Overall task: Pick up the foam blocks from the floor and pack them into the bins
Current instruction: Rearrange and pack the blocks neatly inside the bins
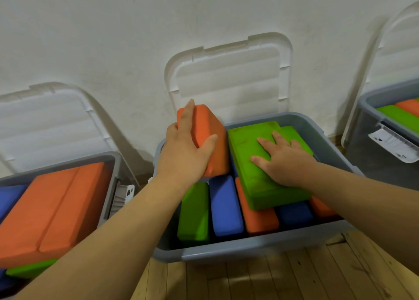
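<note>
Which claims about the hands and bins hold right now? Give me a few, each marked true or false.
1. The left hand grips an orange block over the middle bin. True.
2. The right hand rests on a blue block. False: it presses flat on a green block.
3. The middle bin is closed. False: its lid stands open behind it.
4. The left bin has orange blocks on top. True.

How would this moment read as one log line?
left hand: grips orange block | right hand: presses green block | middle bin: partly packed
</note>
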Demonstrator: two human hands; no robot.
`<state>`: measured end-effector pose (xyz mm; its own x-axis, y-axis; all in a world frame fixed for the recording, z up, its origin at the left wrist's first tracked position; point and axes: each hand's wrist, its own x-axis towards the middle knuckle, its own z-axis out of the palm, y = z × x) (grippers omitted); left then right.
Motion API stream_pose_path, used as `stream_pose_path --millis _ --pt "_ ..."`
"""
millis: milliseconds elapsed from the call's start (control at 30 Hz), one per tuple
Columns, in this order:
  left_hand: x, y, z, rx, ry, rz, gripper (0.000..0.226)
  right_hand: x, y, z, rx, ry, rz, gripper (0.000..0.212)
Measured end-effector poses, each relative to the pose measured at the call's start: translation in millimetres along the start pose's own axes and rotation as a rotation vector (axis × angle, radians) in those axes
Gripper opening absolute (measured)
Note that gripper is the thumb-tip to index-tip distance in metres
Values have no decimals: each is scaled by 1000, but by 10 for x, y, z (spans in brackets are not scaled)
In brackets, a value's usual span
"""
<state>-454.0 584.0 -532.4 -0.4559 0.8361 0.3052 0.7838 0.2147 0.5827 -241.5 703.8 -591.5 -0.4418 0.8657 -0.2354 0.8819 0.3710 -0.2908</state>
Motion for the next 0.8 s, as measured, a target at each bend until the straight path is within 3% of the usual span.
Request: stream_pose_path --millis 167,333,567,800 --pt "80 19 104 10 -8 -35 68 -32 -42 -26 1 -11 6 81" --pt "178 138 204 97 -47 -86 72 -1 -67 -26 -39 -8 3 82" --pt "248 334 252 102 -308 -81 96 -54 -91 -88 -70 -4 -4 79" --pt "421 122 285 84 -167 -127 71 -10 -79 -69 -50 -12 -3 80"
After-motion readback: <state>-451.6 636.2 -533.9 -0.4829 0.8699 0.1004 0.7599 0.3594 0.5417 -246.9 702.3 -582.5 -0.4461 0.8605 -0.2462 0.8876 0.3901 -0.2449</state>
